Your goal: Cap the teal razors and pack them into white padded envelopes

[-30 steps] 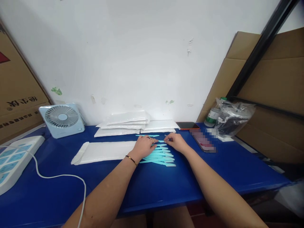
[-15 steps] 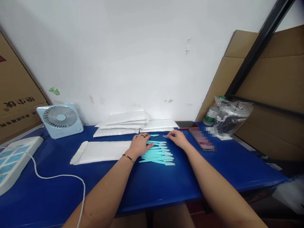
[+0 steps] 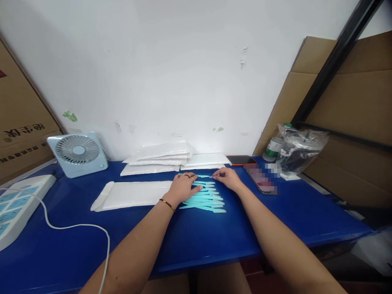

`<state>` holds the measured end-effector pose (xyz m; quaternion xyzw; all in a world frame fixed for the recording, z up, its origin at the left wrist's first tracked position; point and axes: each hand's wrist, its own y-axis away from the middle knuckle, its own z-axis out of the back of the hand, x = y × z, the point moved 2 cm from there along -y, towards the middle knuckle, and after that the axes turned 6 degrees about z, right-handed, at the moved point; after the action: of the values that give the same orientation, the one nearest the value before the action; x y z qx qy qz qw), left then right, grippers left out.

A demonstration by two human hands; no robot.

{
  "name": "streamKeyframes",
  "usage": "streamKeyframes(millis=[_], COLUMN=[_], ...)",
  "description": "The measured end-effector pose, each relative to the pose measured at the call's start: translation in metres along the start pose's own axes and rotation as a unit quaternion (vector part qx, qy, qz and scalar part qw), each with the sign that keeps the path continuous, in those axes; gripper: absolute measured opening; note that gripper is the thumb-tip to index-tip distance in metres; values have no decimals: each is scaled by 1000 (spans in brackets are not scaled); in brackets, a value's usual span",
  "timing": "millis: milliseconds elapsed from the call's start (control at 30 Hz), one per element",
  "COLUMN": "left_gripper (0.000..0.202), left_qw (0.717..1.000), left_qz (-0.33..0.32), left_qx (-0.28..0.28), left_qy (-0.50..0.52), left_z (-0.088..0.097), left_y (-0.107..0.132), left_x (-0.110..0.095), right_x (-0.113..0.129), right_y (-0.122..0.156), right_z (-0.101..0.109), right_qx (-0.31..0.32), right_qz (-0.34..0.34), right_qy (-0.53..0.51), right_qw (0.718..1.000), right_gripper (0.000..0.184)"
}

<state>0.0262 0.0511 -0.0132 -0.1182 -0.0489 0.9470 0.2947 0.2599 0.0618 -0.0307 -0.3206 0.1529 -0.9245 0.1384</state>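
Right hand [image 3: 226, 178] pinches a clear cap [image 3: 211, 177] at the far turquoise stick [image 3: 203, 176]; left hand [image 3: 181, 188] over its left part, grip I can't tell! Nearer sticks [image 3: 206, 198] look capped, this one seemingly not yet!

On the worktop [image 3: 214, 241] we have, left: fan [image 3: 79, 153] behind power strip [image 3: 34, 200]. Middle: single envelope [image 3: 137, 194], envelope pile [image 3: 161, 155] behind it by wall [image 3: 183, 73]; stick tools [image 3: 203, 202] at its right, left hand [image 3: 183, 188] over their left ends. Right: two phones [image 3: 240, 160], then bottle [image 3: 271, 150], plastic bag [image 3: 298, 155].

The turquoise sticks [image 3: 200, 199] look plastic, the tabletop [image 3: 214, 237] glossy.
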Motion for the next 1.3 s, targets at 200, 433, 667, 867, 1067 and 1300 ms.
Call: streamKeyframes(millis=[200, 433, 667, 867, 1067, 1300], left_gripper=[66, 97, 92, 27, 24, 29], left_qw=[999, 994, 994, 994, 994, 998], left_qz=[-28, -55, -45, -54, -60, -27], left_qx=[35, 87, 104, 88, 80, 41], left_qy=[16, 34, -4, -33, -51, 37], left_z=[-1, 2, 14, 18, -1, -3], left_y=[1, 4, 10, 19, 18, 14], left_x=[-9, -2, -6, -34, -45, -44], right_x=[6, 20, 58, 84, 90, 99], right_y=[0, 4, 33, 40, 39, 34], right_z=[-4, 2, 11, 1, -12, 17], right_qx=[-7, 53, 252, 235, 238, 223], right_qz=[-23, -9, 97, 116, 145, 77], right_qy=[-1, -29, 50, 145, 232, 136], right_qw=[1000, 998, 962, 954, 932, 962], right_gripper=[16, 33, 94, 37, 31, 27])
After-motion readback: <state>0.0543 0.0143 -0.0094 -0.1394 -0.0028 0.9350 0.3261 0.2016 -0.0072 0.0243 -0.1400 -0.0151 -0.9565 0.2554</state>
